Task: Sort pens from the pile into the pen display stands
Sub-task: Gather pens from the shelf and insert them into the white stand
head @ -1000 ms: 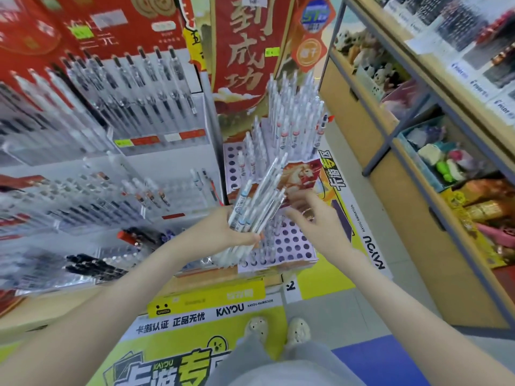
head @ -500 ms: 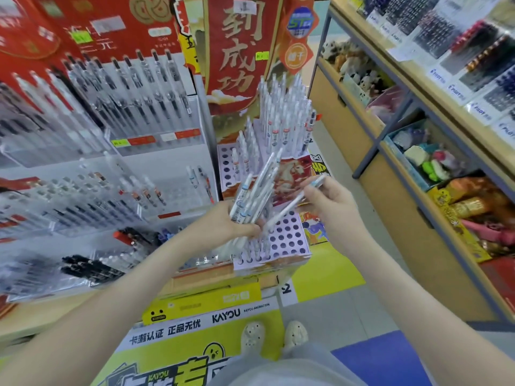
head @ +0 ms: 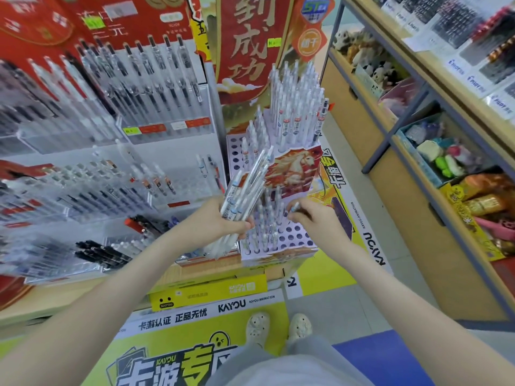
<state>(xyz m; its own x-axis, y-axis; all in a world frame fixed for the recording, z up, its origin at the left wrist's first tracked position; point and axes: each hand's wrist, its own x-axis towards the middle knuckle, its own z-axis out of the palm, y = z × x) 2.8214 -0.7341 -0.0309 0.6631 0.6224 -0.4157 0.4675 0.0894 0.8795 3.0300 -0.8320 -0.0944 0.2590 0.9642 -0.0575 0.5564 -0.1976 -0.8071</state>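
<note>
**One pen leaves the bundle for the stand**

A second ago our right grip (head: 315, 221) reaches into the bundle (head: 245, 190). Half a second ago it draws one pen (head: 294, 206) clear, slanted. Now we see it lower, over the front holes of the display stand (head: 295, 242), pinching the pen nearly upright, only its top showing.

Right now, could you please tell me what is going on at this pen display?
A person is filling a perforated pen stand. The left hand grips a bundle of white pens, while the right hand pinches a single pen above the stand's front tier. That tier is partly filled, with holes open on its right; standing pens crowd the rows behind.
</note>
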